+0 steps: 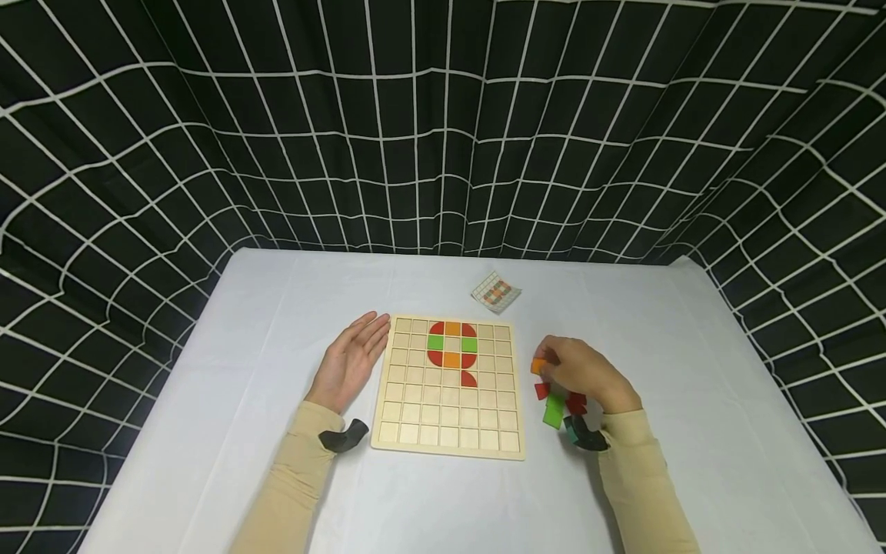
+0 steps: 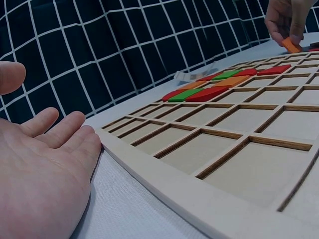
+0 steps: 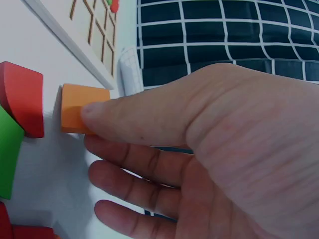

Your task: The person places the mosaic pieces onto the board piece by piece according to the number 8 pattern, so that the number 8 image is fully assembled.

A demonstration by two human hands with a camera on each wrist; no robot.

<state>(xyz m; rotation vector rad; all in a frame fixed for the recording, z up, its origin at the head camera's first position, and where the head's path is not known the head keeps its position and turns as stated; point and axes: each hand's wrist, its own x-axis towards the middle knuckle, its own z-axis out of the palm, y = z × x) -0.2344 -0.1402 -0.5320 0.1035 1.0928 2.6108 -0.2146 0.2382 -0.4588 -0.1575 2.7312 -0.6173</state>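
Note:
A wooden grid board [image 1: 429, 415] lies on the table, with red quarter-round tiles, green square tiles and orange square tiles set in its upper cells. One more red quarter-round tile [image 1: 468, 379] sits in a cell just below that group. Right of the board, my right hand [image 1: 584, 371] pinches an orange square tile [image 3: 72, 107] between thumb and fingers. Near it lie loose red tiles [image 3: 25, 97] and green tiles [image 1: 554, 412]. My left hand [image 1: 351, 362] rests palm up at the board's left edge, fingers extended, holding nothing.
Behind the board lies a small paper card [image 1: 496, 292] printed with a coloured grid pattern. A white cloth [image 1: 277, 300] covers the table. Black curtains [image 1: 443, 115] with white grid lines stand at the back and both sides.

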